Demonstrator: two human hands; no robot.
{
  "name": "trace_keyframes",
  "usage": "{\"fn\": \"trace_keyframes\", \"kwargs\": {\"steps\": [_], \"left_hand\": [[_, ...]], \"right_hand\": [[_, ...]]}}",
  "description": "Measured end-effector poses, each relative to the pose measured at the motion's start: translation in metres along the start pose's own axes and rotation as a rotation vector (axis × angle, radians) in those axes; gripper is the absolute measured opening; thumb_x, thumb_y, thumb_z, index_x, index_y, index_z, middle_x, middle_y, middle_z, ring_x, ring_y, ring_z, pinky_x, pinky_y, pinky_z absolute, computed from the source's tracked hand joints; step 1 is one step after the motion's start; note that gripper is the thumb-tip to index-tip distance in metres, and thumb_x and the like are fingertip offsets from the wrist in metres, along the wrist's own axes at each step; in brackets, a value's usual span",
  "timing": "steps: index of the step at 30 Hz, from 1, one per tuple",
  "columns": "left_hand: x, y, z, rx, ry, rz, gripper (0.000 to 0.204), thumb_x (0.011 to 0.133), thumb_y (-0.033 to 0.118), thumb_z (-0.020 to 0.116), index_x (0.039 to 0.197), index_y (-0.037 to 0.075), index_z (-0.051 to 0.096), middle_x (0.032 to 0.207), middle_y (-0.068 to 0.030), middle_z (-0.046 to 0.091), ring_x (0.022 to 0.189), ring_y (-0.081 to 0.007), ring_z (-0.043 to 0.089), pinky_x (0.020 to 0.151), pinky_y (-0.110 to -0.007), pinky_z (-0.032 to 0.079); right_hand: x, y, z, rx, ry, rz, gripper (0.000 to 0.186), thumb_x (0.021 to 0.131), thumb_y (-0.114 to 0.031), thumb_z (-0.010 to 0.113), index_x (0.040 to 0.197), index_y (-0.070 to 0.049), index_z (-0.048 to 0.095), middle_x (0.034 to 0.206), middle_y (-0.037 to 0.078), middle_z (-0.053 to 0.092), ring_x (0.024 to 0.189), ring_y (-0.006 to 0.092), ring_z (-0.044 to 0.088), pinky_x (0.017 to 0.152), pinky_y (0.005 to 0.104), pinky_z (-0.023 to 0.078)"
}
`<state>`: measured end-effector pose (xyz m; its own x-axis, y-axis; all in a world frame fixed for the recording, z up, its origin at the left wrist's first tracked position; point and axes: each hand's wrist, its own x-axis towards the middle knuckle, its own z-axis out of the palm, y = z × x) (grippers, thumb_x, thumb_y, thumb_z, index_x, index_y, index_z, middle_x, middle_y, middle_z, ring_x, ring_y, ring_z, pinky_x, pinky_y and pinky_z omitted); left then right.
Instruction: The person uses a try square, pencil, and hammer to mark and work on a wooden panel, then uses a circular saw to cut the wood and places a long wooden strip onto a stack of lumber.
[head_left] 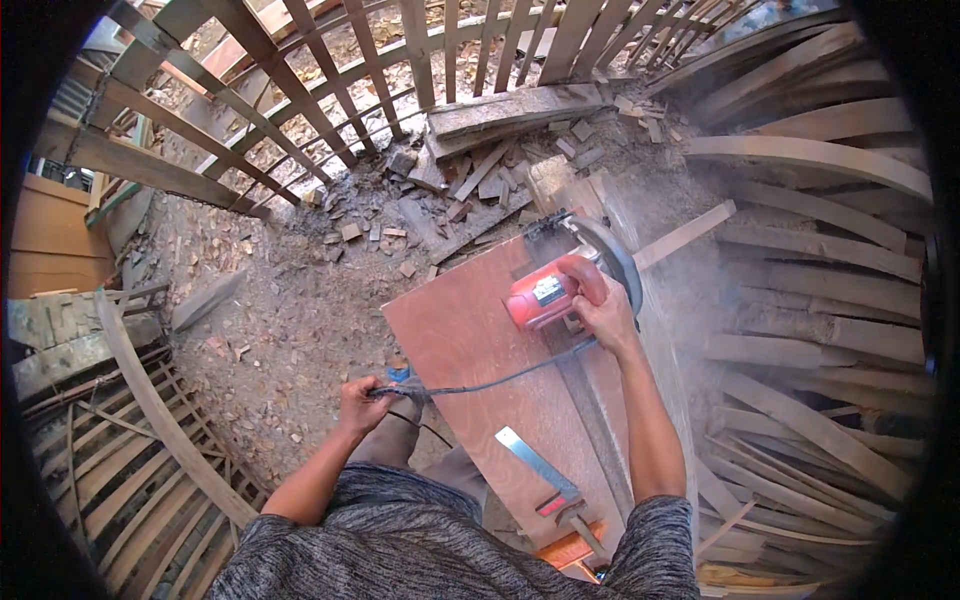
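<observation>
My right hand (608,313) is wrapped round the rear handle of a red circular saw (545,294), which rests on a reddish plywood sheet (462,312). The saw's rounded guard (612,250) faces right, and pale dust drifts away on that side. A long straight strip (590,415) runs along the sheet beneath the saw. Off the sheet's left edge, my left hand (362,403) is closed round the saw's dark power cord (500,383), which stretches across the plywood to the saw. The blade's contact with the wood is hidden.
On the near part of the sheet lie a handsaw (538,463) and a hammer (585,530). Curved timber pieces (820,265) are stacked along the right. A slatted wooden fence (420,60) stands ahead, with offcuts (490,175) before it. A slatted wooden frame (150,470) stands left.
</observation>
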<state>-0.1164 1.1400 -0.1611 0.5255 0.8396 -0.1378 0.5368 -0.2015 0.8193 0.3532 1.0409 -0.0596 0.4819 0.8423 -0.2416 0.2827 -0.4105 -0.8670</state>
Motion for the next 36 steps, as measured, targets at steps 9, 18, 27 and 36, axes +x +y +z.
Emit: {"fn": "trace_keyframes", "kwargs": {"steps": [9,18,27,36], "left_hand": [[0.016,-0.003,-0.011,-0.005,0.003,-0.046,0.034,0.077,0.011,0.087,0.064,0.004,0.057,0.054,-0.0096,0.051,0.049,-0.0162,0.047,0.049,-0.035,0.041],[0.019,-0.013,-0.011,-0.018,0.018,-0.079,0.033,0.078,0.010,0.081,0.065,0.003,0.052,0.054,-0.0076,0.049,0.052,-0.0115,0.048,0.051,-0.033,0.040],[0.013,-0.026,-0.011,-0.049,0.032,-0.093,0.032,0.076,0.009,0.081,0.064,0.004,0.052,0.054,-0.0052,0.049,0.053,-0.0107,0.048,0.050,-0.033,0.039],[0.010,-0.013,-0.012,-0.073,0.073,-0.103,0.042,0.085,0.019,0.083,0.063,0.004,0.050,0.053,-0.0044,0.046,0.053,-0.0095,0.043,0.049,-0.033,0.036]], "right_hand": [[0.029,-0.016,0.011,0.017,-0.024,-0.029,0.049,0.082,-0.005,0.064,0.131,-0.005,0.069,0.111,0.011,0.075,0.104,0.0232,0.071,0.093,0.0357,0.054],[0.048,-0.025,0.016,0.014,-0.028,0.094,0.048,0.082,-0.004,0.064,0.129,-0.007,0.070,0.106,0.008,0.073,0.099,0.0189,0.069,0.089,0.0333,0.054],[0.070,-0.040,0.027,0.013,-0.035,0.028,0.048,0.081,-0.001,0.061,0.127,-0.007,0.071,0.100,0.007,0.072,0.089,0.0166,0.068,0.079,0.0331,0.056],[0.151,-0.073,0.046,0.034,-0.018,-0.108,0.042,0.084,-0.003,0.064,0.126,-0.007,0.069,0.088,0.003,0.067,0.059,0.0106,0.059,0.049,0.0285,0.046]]}}
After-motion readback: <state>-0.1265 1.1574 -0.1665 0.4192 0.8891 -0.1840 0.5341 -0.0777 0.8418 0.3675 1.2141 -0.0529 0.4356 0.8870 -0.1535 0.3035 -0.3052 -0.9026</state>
